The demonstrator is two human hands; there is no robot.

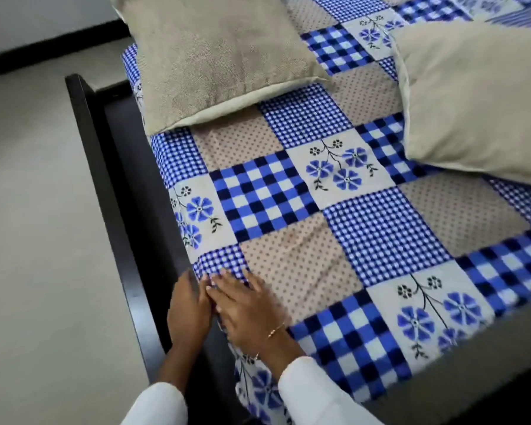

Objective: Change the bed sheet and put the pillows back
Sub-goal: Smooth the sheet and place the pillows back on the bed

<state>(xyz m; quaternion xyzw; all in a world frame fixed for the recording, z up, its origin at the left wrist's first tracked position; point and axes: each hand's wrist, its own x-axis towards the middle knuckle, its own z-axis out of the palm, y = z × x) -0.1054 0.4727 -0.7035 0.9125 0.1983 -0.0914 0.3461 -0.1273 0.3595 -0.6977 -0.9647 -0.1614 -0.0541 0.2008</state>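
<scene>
Flat, both hands (215,308) press bed sheet (365,228) edge.

two pillows (224,56) – one sheet (334,216), two hands (215,308)

Dark wooden bed frame (111,167) running down the left of the frame, blue patchwork sheet (334,210) covering the mattress. Two beige pillows on top: one (215,56) upper left, another (478,96) upper right.

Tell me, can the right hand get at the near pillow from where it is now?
Probably yes. The right hand lies flat on the sheet at the bed's edge, holding nothing, and only bare sheet lies between it and the near pillow. It would need a long stretch forward.
</scene>
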